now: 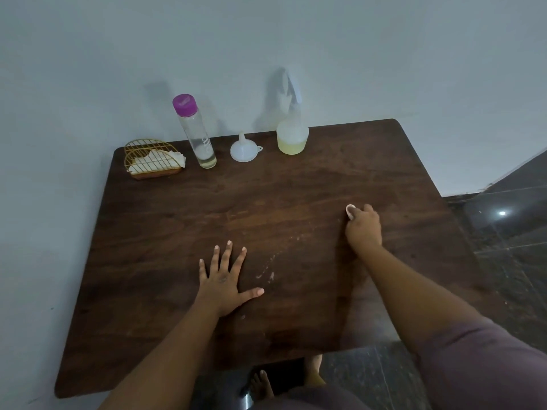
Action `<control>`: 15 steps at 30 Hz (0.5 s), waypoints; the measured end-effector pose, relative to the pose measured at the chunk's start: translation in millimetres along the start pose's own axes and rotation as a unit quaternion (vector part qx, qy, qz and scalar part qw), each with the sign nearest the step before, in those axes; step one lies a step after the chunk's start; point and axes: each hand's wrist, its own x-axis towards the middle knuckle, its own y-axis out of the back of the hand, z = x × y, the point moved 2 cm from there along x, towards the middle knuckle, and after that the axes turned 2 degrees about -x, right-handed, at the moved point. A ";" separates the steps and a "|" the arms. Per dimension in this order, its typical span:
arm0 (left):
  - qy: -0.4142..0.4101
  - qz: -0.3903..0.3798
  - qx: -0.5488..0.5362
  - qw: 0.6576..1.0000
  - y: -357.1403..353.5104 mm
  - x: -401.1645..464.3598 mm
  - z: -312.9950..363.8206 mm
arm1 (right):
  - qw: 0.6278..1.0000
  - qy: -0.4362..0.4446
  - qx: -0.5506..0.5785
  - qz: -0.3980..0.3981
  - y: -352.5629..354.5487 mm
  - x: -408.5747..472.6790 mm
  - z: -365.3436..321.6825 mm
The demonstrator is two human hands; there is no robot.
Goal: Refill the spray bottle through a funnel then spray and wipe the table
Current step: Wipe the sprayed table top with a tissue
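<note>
A clear spray bottle (pixel 292 125) with yellowish liquid in its lower part stands at the back of the brown wooden table (pixel 165 238). A white funnel (pixel 244 149) lies mouth-down to its left. Further left stands a tall clear bottle (pixel 196 134) with a purple cap and a little liquid at the bottom. My right hand (pixel 364 227) grips a small white wad of tissue (pixel 350 210) pressed to the table on the right side. My left hand (pixel 223 281) lies flat on the table, fingers spread. White smears (pixel 268 273) mark the wood between my hands.
A gold wire napkin holder (pixel 151 159) with white tissues stands at the back left corner. The table is against a pale wall. Dark tiled floor (pixel 509 232) lies to the right, and my bare feet show under the near edge.
</note>
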 end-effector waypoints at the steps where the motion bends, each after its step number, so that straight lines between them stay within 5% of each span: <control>1: 0.002 -0.007 0.000 1.000 0.9 0.9 -0.1 | 1.000 0.006 -0.019 -0.008 -0.5 2.0 -4.5; 5: 0.010 -0.048 0.007 0.999 7.3 3.2 0.0 | 0.980 0.177 -0.029 -0.086 -39.5 -47.7 -61.9; 10: -0.014 -0.086 0.026 0.996 20.6 -1.2 -3.1 | 0.853 0.469 -0.009 -0.227 -72.6 -139.4 -107.7; 12: -0.017 -0.092 0.020 0.995 27.8 -0.8 -4.5 | 0.886 0.420 0.052 -0.189 -62.2 -107.5 -98.5; 15: -0.010 -0.089 -0.011 0.996 37.6 1.9 -4.4 | 0.973 0.196 0.119 -0.029 -28.8 -14.1 -66.4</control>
